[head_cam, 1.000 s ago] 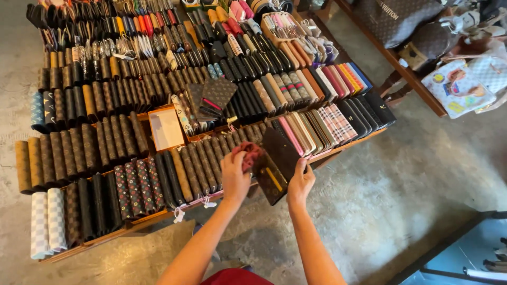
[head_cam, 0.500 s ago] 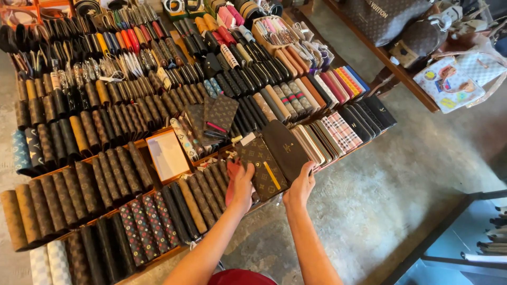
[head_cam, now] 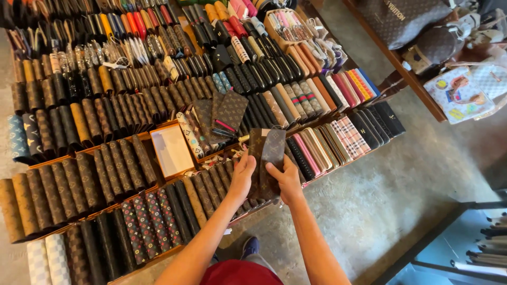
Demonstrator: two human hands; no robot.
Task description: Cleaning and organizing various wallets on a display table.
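- The left hand [head_cam: 243, 177] and the right hand [head_cam: 288, 182] both close their grip on a long brown patterned wallet [head_cam: 266, 158], held upright just above the front row of the display desk [head_cam: 158, 258].
- Left grip: the thumb presses the wallet's left edge and the fingers curl behind it. Right grip: the thumb lies across the lower front face and the fingers wrap the right edge. Neither hand is open, and both are shut on the same wallet.
- The wallet looks light and fairly stiff, with a smooth coated face that could slide under a loose pinch. Its long edges, where the thumbs already sit, seem the safest place to take hold; it does not look fragile.
- Just left of the left grip, and a little farther back, lies a flat white box [head_cam: 171, 150] with an orange rim, open and tilted among the rows.
- Directly beyond the grips, a few opened brown wallets [head_cam: 224, 113] show pink and dark inner pockets.
- To the right of the right grip stand plaid and pink wallets [head_cam: 343, 137]. Far right, past the desk's edge, sits a white bag with bright round patches [head_cam: 459, 92].
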